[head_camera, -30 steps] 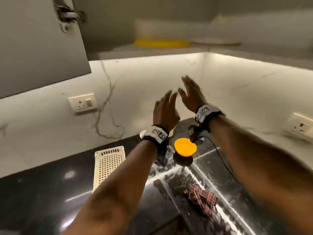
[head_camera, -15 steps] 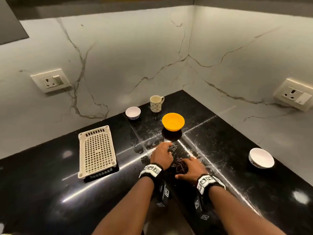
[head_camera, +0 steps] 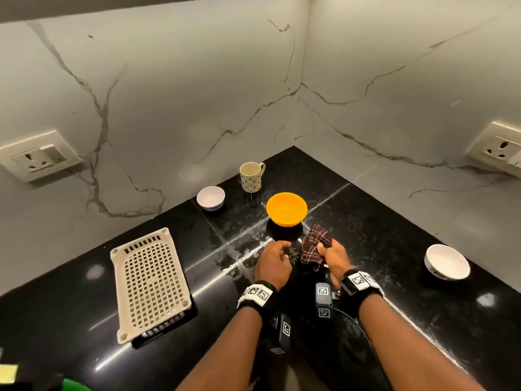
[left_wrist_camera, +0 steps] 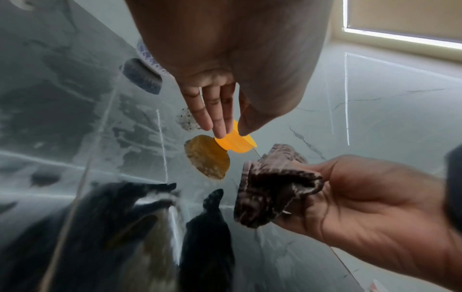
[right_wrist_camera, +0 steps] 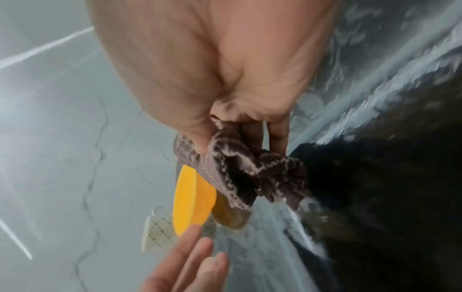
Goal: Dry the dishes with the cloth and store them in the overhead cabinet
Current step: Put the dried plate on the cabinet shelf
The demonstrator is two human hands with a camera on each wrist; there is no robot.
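The right hand (head_camera: 334,256) has just lifted the checked cloth (head_camera: 313,247) off the black counter (head_camera: 394,235), where half a second ago both hands were pressed down on it; its grip is pinched round the bunched cloth, so drying can start. The left hand (head_camera: 273,261) hovers beside it, fingers loosely curled, holding nothing. One orange bowl (head_camera: 286,208) sits at twelve o'clock, two white bowls at eleven (head_camera: 210,197) and three (head_camera: 447,261), one mug (head_camera: 251,176), one rack (head_camera: 149,283).
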